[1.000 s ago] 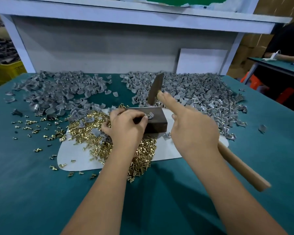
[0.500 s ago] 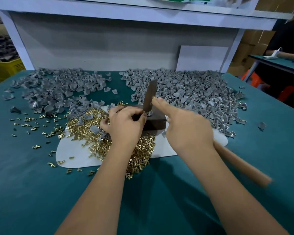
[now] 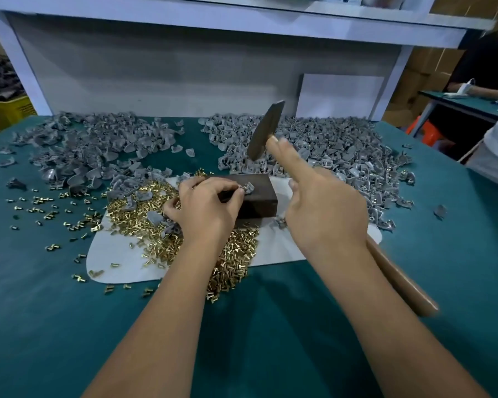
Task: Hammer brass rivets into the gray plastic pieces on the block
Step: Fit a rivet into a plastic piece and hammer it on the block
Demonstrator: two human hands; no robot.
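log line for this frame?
right hand grips hammer, raised | left hand pinches gray piece on block

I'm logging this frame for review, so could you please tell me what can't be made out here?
Head view only:
- Rivet in the gray piece on the block: too small, partly behind left hand.
- Right hand grip on hammer: fingers hidden behind the hand.
- Handle end: motion-blurred.

Dim, soft shadows, motion blur, wide-angle warping

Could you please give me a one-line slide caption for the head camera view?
Left hand steadies a gray plastic piece on the block while right hand raises the hammer.
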